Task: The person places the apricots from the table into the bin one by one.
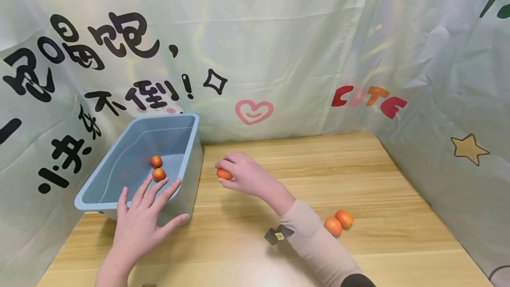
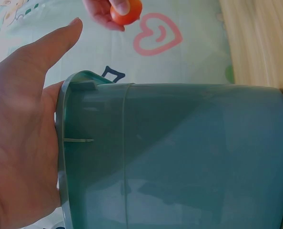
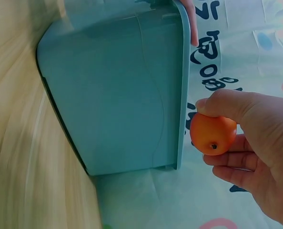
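Note:
My right hand (image 1: 249,175) pinches a small orange fruit (image 3: 213,133) between thumb and fingers, above the wooden table and to the right of a blue plastic bin (image 1: 190,156). The fruit is round and smooth, with a dark stem spot in the right wrist view. My left hand (image 1: 140,223) lies with spread, straight fingers over the bin's near rim. Two more such fruits, one orange fruit (image 1: 156,161) and another orange fruit (image 1: 159,174), sit inside on the bin's floor, just beyond the left fingertips.
Two orange fruits (image 1: 338,222) lie side by side on the wooden table (image 1: 382,198), right beside my right sleeve (image 1: 318,238). A printed cloth (image 1: 295,56) hangs behind the table and at both sides. The bin stands at the table's left.

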A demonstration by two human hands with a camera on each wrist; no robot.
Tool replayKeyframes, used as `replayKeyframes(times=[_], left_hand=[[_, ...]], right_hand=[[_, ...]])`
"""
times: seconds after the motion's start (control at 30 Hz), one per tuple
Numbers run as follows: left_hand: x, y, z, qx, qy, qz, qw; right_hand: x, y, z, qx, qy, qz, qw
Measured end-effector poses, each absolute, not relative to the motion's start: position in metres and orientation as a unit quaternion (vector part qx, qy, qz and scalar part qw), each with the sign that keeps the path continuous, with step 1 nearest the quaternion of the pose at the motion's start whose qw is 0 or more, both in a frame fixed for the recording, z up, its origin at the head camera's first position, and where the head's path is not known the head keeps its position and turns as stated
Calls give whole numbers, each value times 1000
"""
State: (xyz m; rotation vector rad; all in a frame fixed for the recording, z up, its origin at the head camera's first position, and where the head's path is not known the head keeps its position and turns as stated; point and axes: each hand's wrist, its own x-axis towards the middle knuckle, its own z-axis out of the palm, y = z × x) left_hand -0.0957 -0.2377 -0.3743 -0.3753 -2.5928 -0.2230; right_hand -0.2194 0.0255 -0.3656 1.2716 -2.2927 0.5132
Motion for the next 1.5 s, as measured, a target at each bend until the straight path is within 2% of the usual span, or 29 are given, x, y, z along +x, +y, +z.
replayKeyframes(times=[0.57,0.9,1.5], left_hand=[[-95,-238,-375,-139,-954,-79,255],[-95,-237,-374,-144,-952,-81,259],[-96,-238,-375,-148,-951,-79,260]], right_hand=[[-230,-14,-342,481,-817,173,266],[-239,-44,-334,491,-793,178,314],[-251,-81,-340,502,-808,130,280]])
